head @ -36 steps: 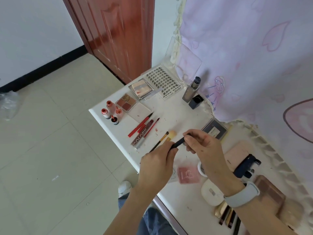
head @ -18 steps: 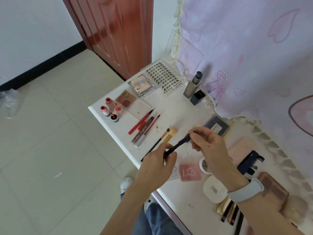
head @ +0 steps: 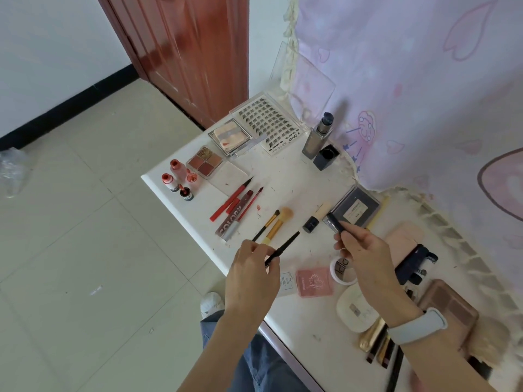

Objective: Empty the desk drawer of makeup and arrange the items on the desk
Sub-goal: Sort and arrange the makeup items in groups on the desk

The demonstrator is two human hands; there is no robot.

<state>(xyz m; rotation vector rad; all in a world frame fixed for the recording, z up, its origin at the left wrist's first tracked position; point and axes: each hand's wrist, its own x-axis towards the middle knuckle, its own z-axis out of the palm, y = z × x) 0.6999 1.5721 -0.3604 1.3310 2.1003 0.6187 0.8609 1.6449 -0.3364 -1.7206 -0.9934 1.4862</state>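
Note:
My left hand (head: 252,275) pinches a thin black pencil (head: 284,247) that slants up to the right over the white desk (head: 285,176). My right hand (head: 365,256) grips a short black cap (head: 336,222), held apart from the pencil above the desk. Makeup lies in rows on the desk: two gold-handled brushes (head: 273,224), red pencils and a lip tube (head: 237,205), small red bottles (head: 177,179), an eyeshadow palette (head: 205,162) and a lash tray (head: 268,123). A small cream concealer tube with a black cap (head: 317,216) lies between my hands.
A foundation bottle (head: 319,137) and its black cap (head: 327,157) stand at the back by the pink curtain (head: 410,94). A grey compact (head: 355,207), a pink case (head: 314,281), a white compact (head: 355,309), a phone holder (head: 416,261) and more brushes crowd the right side.
The two hands have pulled apart: the cap came off the black pencil, the right hand lifting it right, the left hand keeping the pencil. The concealer tube now shows between them.

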